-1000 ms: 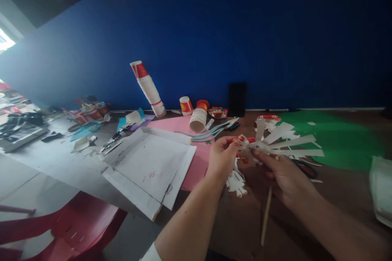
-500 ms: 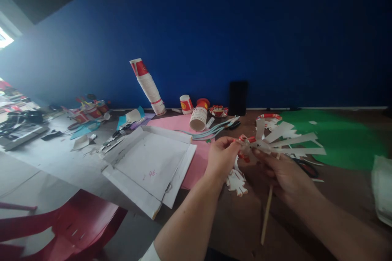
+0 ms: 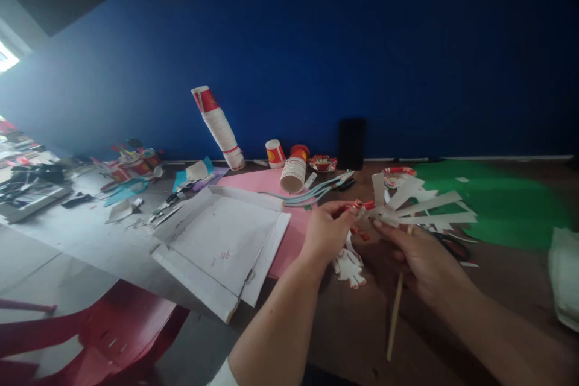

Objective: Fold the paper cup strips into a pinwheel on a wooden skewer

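Both hands hold a paper cup cut into strips [image 3: 432,204], its white strips splayed out to the right and its red outer side curled toward the left. My left hand [image 3: 326,226] pinches the red curled strips at its left side. My right hand [image 3: 418,250] grips the cup's near edge with thumb and fingers. A thin wooden stick [image 3: 395,319] slants down from under the right hand's fingers, which hide part of it. Below the left fingers lies another cut paper cup piece [image 3: 350,268], white with reddish edges.
A shallow white cardboard tray [image 3: 210,229] lies left on pink paper [image 3: 289,247]. Behind stand a leaning stack of paper cups [image 3: 221,132] and a lying cup stack [image 3: 294,174]. Green paper [image 3: 511,211] and scissors [image 3: 452,246] are right. A red chair [image 3: 122,332] stands front left.
The splayed strips have shifted slightly to the left, with a small turn. Both hands keep their hold and have barely moved.
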{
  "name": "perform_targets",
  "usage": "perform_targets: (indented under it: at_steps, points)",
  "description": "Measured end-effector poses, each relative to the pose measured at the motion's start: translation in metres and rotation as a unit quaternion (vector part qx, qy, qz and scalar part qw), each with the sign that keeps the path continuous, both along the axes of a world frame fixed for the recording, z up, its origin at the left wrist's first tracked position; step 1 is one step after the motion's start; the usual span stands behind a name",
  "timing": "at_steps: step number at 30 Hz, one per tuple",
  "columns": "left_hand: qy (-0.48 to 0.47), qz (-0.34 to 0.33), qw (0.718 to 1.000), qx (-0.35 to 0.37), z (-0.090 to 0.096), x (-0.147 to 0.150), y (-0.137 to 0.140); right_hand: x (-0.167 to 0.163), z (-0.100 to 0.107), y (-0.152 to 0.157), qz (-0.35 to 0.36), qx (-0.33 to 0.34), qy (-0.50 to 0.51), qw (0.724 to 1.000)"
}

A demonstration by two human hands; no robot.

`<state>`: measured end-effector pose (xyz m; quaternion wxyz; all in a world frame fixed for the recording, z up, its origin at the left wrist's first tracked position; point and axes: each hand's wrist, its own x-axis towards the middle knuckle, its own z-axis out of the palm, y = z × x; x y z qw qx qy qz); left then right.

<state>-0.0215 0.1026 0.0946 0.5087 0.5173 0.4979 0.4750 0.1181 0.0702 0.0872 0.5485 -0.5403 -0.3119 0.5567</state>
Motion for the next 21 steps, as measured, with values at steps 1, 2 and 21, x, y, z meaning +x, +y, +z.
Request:
perform_targets:
  at_steps: [1, 2, 21]
  points:
    - [-0.002, -0.014, 1.000, 0.005, -0.002, -0.002, 0.001, 0.000, 0.000, 0.000, -0.009, -0.016, 0.004, 1.000]
    - [-0.005, -0.027, 1.000, 0.011, -0.003, -0.003, 0.003, 0.000, 0.000, 0.000, -0.017, -0.035, 0.011, 0.999]
    - [-0.022, -0.033, 0.998, -0.056, -0.010, -0.011, 0.011, 0.002, -0.005, 0.002, -0.017, -0.058, 0.024, 0.998]
